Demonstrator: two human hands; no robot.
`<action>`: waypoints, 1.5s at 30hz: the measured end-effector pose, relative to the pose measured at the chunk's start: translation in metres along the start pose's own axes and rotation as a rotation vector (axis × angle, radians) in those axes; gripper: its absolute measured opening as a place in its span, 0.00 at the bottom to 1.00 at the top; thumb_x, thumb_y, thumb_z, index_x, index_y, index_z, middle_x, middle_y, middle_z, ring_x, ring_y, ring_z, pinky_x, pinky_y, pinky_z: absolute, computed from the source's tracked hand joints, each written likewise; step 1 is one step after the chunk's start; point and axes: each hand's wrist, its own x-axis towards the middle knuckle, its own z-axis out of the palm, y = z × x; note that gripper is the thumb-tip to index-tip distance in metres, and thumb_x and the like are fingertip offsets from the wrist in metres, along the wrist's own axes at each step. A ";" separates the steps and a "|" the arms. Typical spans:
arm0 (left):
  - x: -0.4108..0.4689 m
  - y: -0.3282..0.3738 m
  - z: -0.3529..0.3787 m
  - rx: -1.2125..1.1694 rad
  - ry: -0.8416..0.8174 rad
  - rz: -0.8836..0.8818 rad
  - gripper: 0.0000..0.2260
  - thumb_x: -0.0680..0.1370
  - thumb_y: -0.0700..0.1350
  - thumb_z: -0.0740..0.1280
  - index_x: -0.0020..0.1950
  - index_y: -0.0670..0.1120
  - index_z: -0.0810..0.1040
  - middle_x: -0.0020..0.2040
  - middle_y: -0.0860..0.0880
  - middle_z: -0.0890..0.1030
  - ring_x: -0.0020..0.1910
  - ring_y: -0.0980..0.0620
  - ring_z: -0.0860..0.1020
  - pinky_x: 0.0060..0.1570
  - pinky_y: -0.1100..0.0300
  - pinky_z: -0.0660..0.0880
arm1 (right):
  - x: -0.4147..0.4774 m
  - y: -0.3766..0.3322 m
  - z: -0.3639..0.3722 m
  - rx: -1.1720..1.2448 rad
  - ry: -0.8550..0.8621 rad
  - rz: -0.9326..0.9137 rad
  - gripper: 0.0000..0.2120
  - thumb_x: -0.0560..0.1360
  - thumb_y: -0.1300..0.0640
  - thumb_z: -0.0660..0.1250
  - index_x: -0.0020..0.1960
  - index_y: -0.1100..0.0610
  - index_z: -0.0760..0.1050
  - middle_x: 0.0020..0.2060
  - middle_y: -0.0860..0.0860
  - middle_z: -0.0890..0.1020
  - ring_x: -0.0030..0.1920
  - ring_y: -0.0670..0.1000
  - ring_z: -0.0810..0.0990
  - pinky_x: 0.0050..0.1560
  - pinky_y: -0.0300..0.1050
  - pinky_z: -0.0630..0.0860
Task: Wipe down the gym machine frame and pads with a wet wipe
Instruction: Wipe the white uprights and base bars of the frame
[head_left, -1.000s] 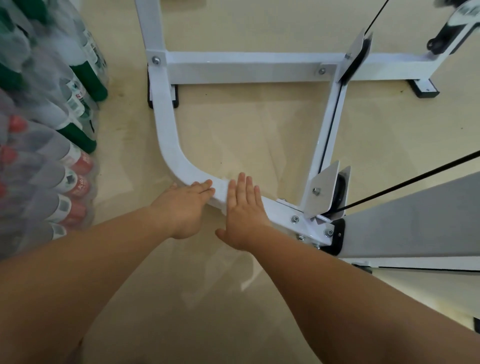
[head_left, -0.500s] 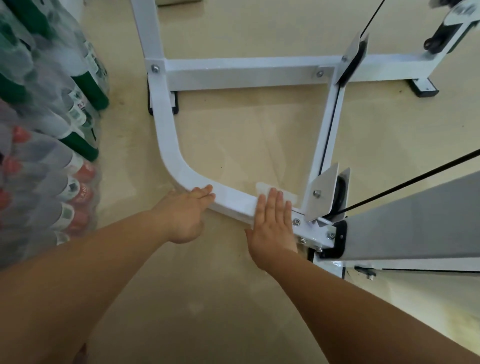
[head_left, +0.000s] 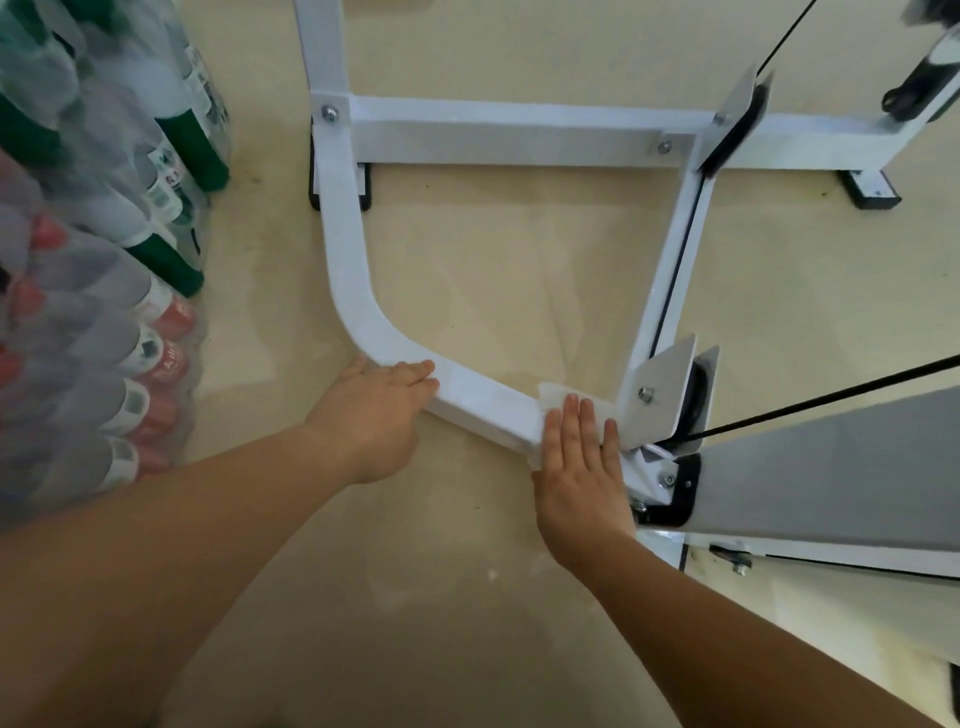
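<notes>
The white gym machine frame (head_left: 353, 291) lies low on the floor, its curved bar bending from the far left toward the pulley bracket (head_left: 660, 400) at the right. My right hand (head_left: 582, 467) lies flat with straight fingers on a white wet wipe (head_left: 558, 397), pressing it onto the bar just left of the bracket. My left hand (head_left: 374, 415) rests on the bar's bend, fingertips on its top face. A grey pad (head_left: 831, 467) runs off to the right.
Shrink-wrapped packs of bottles (head_left: 93, 260) with green and red labels stand along the left. Black cables (head_left: 831, 400) run from the pulleys up and to the right. A rear cross bar (head_left: 509, 135) with black feet lies beyond. Beige floor (head_left: 441, 623) surrounds my arms.
My right hand has slid the wipe rightward along the bar, from beside my left hand to the pulley bracket. My left hand has stayed on the bend.
</notes>
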 end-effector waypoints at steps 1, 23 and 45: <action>0.002 -0.002 -0.001 -0.008 0.026 0.005 0.30 0.79 0.47 0.58 0.81 0.53 0.56 0.82 0.54 0.51 0.80 0.52 0.55 0.78 0.48 0.48 | 0.009 -0.004 -0.004 0.015 -0.006 -0.006 0.35 0.83 0.52 0.56 0.81 0.65 0.43 0.81 0.65 0.42 0.81 0.62 0.35 0.78 0.61 0.31; 0.009 -0.052 0.011 -0.091 0.252 -0.040 0.26 0.72 0.46 0.60 0.69 0.42 0.77 0.72 0.39 0.73 0.69 0.37 0.74 0.69 0.41 0.67 | 0.041 0.004 -0.011 -0.143 0.055 -0.407 0.34 0.74 0.68 0.45 0.81 0.67 0.49 0.80 0.67 0.53 0.81 0.66 0.52 0.80 0.64 0.45; 0.013 -0.047 0.006 -0.131 0.177 -0.139 0.28 0.79 0.49 0.61 0.79 0.50 0.63 0.80 0.48 0.59 0.78 0.48 0.61 0.78 0.43 0.48 | 0.068 -0.019 -0.020 -0.056 0.112 -0.639 0.38 0.78 0.54 0.65 0.81 0.63 0.52 0.81 0.64 0.53 0.81 0.64 0.52 0.80 0.62 0.54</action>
